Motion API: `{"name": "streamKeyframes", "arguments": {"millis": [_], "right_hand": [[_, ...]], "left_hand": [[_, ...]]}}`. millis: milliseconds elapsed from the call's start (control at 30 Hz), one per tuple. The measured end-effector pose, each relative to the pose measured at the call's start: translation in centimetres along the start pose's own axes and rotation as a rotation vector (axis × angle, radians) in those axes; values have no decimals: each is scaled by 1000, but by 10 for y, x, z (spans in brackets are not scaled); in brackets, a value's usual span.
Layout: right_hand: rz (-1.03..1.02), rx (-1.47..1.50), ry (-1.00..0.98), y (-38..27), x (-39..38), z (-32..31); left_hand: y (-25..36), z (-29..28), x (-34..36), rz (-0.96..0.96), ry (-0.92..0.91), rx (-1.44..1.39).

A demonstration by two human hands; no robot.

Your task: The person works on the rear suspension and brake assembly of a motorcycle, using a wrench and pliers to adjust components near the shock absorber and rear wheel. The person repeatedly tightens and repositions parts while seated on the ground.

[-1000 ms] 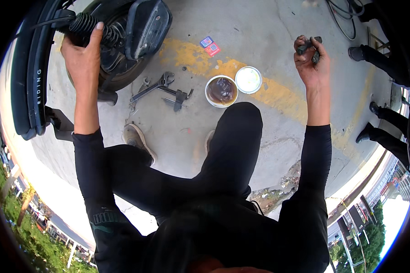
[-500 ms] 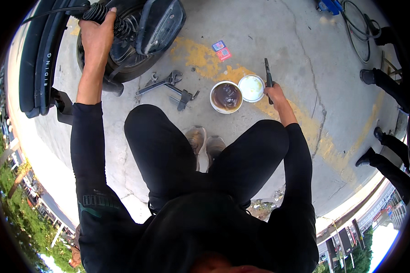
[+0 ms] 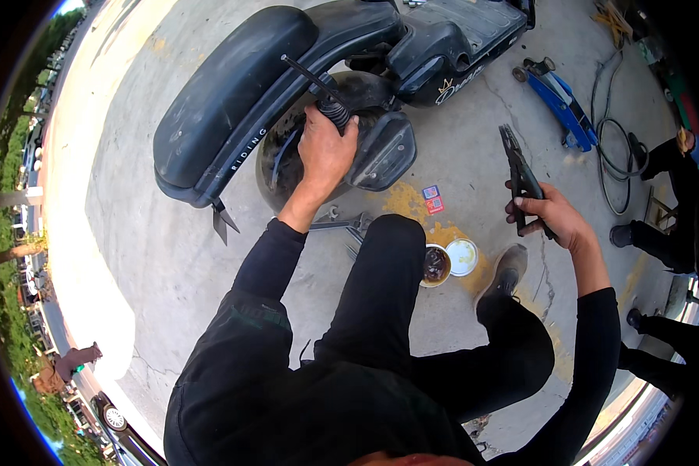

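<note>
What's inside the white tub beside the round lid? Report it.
A glossy dark brown substance shows inside the white tub. The left knee hides its left edge, and the substance covers the tub's bottom.

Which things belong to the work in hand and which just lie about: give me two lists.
In the work:
pliers, in the right hand
black ribbed part, gripped by the left hand
black scooter
probably the wrench and tub of brown stuff

Apparently just lying about:
blue card
red card
blue floor jack
</note>
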State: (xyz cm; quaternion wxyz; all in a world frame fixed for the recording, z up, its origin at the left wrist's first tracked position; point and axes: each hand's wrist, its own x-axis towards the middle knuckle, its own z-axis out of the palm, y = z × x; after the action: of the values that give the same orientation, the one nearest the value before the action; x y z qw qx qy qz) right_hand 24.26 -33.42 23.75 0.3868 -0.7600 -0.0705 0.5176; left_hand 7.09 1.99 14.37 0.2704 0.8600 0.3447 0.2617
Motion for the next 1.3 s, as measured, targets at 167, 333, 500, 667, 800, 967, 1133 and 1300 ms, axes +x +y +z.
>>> {"name": "streamKeyframes", "arguments": {"millis": [167,333,500,667,800,967,1133,1300], "right_hand": [[-91,23,-331,-38,61,31],[-115,-58,-603,-88,130,38],[-151,-78,-873,-130,187,35],[-136,-285,-1006,-177,235,43],[-141,-523,-1046,-211,256,54],[-87,-619,-1173,-238,265,55],[38,-622,-1237,-250,260,49],[41,-626,-1245,-251,252,37]], "left_hand": [[3,1,1,-17,-38,-37],[4,2,2,-54,-47,-59],[6,-2,1,-128,-78,-48],[9,-2,-9,-265,-28,-194],[23,8,-20,-360,50,-115],[66,16,-9,-519,144,-27],[62,38,-19,-552,342,-108],[70,44,-11,-603,404,-62]]}}
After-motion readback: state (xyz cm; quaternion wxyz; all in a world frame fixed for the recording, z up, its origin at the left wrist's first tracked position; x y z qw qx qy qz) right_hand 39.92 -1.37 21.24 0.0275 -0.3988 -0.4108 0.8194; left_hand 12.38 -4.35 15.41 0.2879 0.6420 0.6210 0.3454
